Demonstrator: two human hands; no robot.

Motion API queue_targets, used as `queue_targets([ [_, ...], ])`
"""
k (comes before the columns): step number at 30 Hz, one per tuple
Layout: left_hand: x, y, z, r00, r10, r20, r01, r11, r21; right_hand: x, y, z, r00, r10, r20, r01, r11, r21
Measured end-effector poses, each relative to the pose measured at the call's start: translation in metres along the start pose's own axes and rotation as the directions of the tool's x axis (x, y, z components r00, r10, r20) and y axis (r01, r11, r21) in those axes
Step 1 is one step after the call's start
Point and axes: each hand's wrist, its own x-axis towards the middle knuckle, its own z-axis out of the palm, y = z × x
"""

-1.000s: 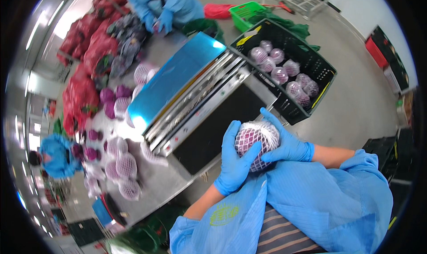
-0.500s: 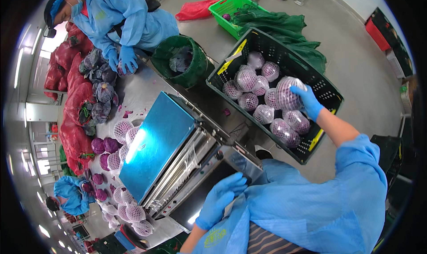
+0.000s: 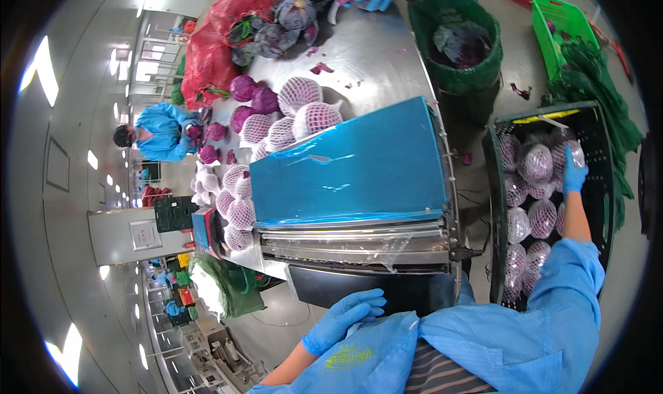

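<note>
Left hand [image 3: 343, 322], gloved, held low before the torso [image 3: 442, 366], its fingers [image 3: 366, 299] extended and pointing rightward. Right arm [image 3: 579, 249] stretched forward and out to the side, the forearm bare above the glove; right hand [image 3: 574, 174] directed away from the body, its finger closure apparently indeterminable at this size.

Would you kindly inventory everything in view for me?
Perforated plastic crate: one, black, right
Round mesh-sleeved cabbages: many, purple under white, in crate and on table
Bare round cabbages: several, purple, on table
Leafy cabbages: several, dull purple, upper left
Bulging mesh sacks: count unclear, red, upper left
Metal table: one, silver, centre
Boxy metal machine: one, blue-topped, centre
Round leaf-holding bin: one, dark green, upper right
Plastic basket: one, bright green, upper right
Crumpled mesh fabric: count unclear, dark green, right
Co-workers: two, blue-clad, left and top edge
Background equipment: uncounted, mixed colours, left
Left hand: one, blue-gloved, lower centre
Right hand: one, blue-gloved, in crate
</note>
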Motion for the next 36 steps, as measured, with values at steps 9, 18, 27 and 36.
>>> queue_targets([
  [9,-0.014,0.033,-0.074,0.981,0.171,-0.089,-0.157,0.977,0.146,-0.028,-0.062,-0.033,0.947,-0.291,0.136,0.322,0.851,-0.416],
  [18,-0.024,0.052,-0.211,0.898,0.429,0.099,-0.427,0.903,-0.047,-0.242,-0.424,0.006,0.490,-0.821,0.294,0.771,0.565,0.294],
  [27,-0.005,0.019,-0.393,0.795,0.606,0.009,-0.574,0.757,-0.313,-0.434,-0.512,0.301,0.320,-0.821,0.473,0.838,0.479,0.263],
  [36,0.013,-0.039,-0.473,0.868,0.419,-0.265,-0.496,0.739,-0.457,-0.527,-0.507,0.416,0.049,0.109,0.993,0.293,0.949,-0.118],
])
